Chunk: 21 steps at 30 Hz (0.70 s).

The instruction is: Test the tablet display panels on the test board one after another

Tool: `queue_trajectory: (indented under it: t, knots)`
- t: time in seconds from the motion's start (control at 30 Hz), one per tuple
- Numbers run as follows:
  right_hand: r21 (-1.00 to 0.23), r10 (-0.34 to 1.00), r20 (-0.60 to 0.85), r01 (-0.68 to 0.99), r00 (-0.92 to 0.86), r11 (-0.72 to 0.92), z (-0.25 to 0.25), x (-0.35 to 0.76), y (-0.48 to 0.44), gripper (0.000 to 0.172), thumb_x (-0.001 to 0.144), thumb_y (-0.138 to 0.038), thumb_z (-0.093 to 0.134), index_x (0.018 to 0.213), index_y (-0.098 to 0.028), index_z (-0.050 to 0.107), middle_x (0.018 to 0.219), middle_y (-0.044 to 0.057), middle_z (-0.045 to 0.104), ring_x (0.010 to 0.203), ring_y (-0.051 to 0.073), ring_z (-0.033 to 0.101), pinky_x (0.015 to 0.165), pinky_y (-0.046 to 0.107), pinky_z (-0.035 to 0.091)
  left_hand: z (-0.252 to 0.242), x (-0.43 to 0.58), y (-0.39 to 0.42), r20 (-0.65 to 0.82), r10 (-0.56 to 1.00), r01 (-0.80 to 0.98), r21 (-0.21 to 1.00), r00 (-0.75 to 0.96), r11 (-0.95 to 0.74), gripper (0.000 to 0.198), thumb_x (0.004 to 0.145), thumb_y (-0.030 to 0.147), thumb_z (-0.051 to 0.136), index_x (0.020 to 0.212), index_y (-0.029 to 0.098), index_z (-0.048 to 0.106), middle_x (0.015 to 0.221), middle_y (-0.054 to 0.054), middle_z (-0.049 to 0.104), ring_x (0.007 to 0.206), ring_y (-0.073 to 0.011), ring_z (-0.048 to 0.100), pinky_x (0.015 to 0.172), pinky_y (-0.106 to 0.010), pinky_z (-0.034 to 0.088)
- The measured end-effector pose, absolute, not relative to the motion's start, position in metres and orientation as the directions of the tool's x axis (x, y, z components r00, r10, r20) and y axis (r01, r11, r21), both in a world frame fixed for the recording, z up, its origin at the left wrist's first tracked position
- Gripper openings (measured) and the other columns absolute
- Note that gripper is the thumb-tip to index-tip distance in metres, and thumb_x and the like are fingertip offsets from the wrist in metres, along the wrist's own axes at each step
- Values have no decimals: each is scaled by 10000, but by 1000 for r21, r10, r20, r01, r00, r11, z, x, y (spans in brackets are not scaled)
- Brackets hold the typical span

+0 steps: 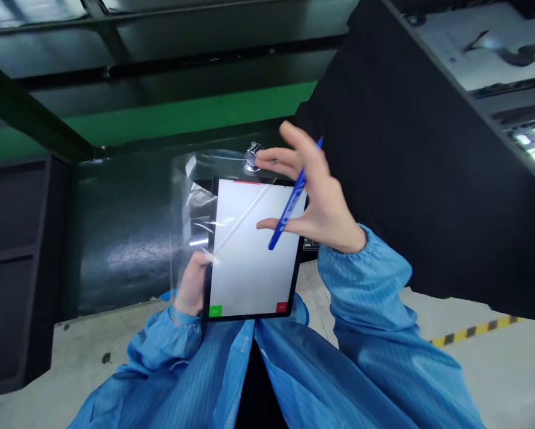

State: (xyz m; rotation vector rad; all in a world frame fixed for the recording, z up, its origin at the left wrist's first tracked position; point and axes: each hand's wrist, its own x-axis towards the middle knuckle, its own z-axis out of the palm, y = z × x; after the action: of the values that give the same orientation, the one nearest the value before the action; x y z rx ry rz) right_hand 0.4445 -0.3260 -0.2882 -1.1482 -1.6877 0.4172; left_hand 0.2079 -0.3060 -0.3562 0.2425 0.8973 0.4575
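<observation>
My left hand (192,289) grips the left edge of a tablet (249,268) with a bright white screen, a green button at its lower left and a red one at its lower right. A clear plastic bag (191,196) hangs around the tablet's upper left side. My right hand (314,196) hovers over the tablet's upper right corner, holding a blue pen (289,205) between thumb and palm, with its fingers pinching a small shiny round part (252,158) at the bag's top. Both arms wear blue sleeves.
A dark panel (410,161) rises at the right, with a dark cabinet (12,262) at the left. Behind is a green wall strip (182,116). The grey floor (509,369) carries a yellow-black striped line (473,330).
</observation>
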Motion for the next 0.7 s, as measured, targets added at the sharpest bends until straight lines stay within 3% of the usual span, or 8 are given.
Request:
queue_trajectory:
  t: [0.07,0.2,0.33,0.4,0.5,0.57,0.63,0.7]
  knots:
    - [-682,848,522,552,-91,479,-294,449,-328,951,738,-524,833,1512,-265,346,1513,88,507,1358,289,548,1120,431,512,-355,207,-305,-714,432,-267,340,551,902,319,624,277,588,874,149,739,868,-64,781,1042,-393,711,880,-459,599]
    - [-692,786,618,472,-3,546,-299,458,-318,993,709,-663,783,1521,-308,337,1626,54,344,1306,283,590,1057,396,561,-352,207,-303,-665,473,-314,354,578,881,354,747,314,568,1000,131,734,959,-74,783,1118,-370,689,957,-450,575]
    - [-744,754,632,411,178,527,-317,467,-297,881,791,-784,619,1493,-316,364,1391,16,603,1244,259,634,1009,378,591,-338,210,-298,-555,480,-320,365,679,874,449,878,327,497,1249,138,664,1150,-81,754,1231,-332,636,1042,-436,529]
    - [-779,748,614,348,251,522,-327,467,-288,790,832,-773,578,1453,-313,416,1269,16,672,1223,269,645,1007,400,591,-330,212,-296,-491,518,-318,436,700,842,462,929,307,445,1326,153,622,1232,-80,725,1286,-314,598,1074,-433,510]
    - [-811,747,585,245,315,532,-336,463,-282,645,882,-689,580,1379,-286,491,1211,32,706,1117,262,697,1024,436,576,-324,214,-297,-483,723,-285,696,494,660,377,952,294,488,1272,199,664,1294,-29,698,1382,-301,505,1107,-422,496]
    - [-825,758,564,175,328,538,-339,462,-280,575,908,-624,593,1349,-265,514,1143,26,736,1059,243,722,1031,435,566,-324,214,-300,-466,833,-202,822,297,532,268,924,259,587,1159,239,714,1313,50,681,1479,-277,365,1153,-379,457]
    - [-853,789,518,134,332,504,-341,462,-278,560,915,-607,601,1346,-261,515,1110,14,749,1057,228,729,1030,413,557,-323,213,-303,-452,876,-137,869,167,475,197,886,186,650,1046,255,742,1312,124,665,1538,-245,215,1206,-325,379]
    - [-879,812,473,119,343,462,-345,462,-276,596,901,-629,611,1351,-251,508,1108,11,755,1062,211,730,1009,376,562,-320,214,-305,-433,898,-49,898,77,437,171,869,148,665,976,246,754,1299,149,661,1550,-244,161,1234,-324,324]
